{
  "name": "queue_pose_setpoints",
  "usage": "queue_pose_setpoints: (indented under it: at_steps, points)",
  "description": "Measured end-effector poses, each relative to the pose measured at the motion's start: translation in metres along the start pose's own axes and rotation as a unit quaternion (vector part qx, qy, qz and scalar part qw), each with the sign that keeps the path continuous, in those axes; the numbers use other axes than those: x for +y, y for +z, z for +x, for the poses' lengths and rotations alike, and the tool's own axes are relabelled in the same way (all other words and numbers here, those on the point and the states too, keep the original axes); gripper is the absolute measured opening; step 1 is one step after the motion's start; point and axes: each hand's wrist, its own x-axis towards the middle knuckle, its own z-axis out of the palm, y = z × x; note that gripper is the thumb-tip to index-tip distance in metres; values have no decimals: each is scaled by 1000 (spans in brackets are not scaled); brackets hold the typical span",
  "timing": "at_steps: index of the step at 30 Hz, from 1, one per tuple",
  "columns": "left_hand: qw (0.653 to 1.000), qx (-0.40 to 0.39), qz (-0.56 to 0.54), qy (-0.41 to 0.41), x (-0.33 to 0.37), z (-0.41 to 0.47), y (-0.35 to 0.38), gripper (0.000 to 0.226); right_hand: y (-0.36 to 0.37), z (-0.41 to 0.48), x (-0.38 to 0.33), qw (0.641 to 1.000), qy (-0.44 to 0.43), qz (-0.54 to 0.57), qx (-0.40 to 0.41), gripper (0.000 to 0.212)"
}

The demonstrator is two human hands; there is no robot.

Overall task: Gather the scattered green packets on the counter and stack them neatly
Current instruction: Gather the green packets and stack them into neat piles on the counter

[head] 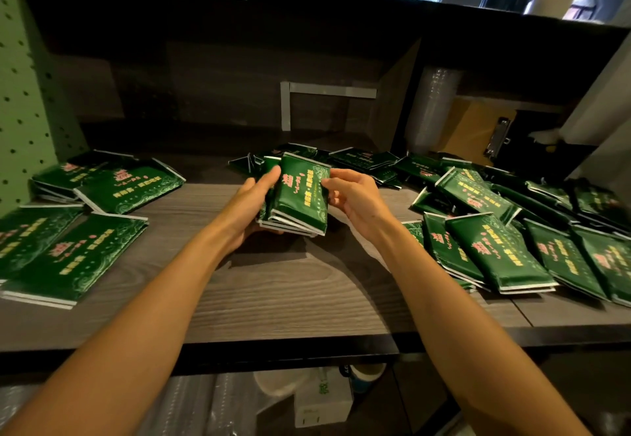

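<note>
Stack of glossy dark-green foil packets point(302, 196), seemingly light, pliable, slippery, clamped between curled fingers point(272, 176) of left hand point(252, 198) and pinching fingers point(333, 181) of right hand point(356, 196), above wood-grain bench point(290, 295); best gripped along long edges.

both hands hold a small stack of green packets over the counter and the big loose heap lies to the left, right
Not quite. The head view shows the left hand and right hand holding the stack over the counter, but the big loose heap lies to the right.

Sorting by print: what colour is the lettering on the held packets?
Yellow and pink on the held packets; head view.
</note>
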Motion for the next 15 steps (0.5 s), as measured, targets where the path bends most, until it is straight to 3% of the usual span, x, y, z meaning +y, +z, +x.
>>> queue_pose_setpoints:
  at_steps: [3,7,9,10,12,13,15]
  points:
    - [999,-26,36,-5,1,-5,4,54,5,-3,1,998,-19,-54,7,40]
    - [999,-28,37,-24,1,-5,5,52,3,-3,-2,994,-21,-85,58,34]
    - [999,-16,29,-20,1,-5,5,46,-1,-2,-8,967,-29,-236,91,27]
    - [999,-13,27,-18,0,-4,5,45,-5,-3,-12,929,-38,-356,95,26]
    - [999,-15,27,-15,0,-4,7,45,-8,-14,-19,812,-46,-578,65,30]
    - [999,-19,28,-13,0,-4,7,45,-9,-23,-21,756,-47,-651,50,33]
    - [999,-23,28,-13,0,-5,8,43,-11,-40,-21,677,-38,-733,59,32]
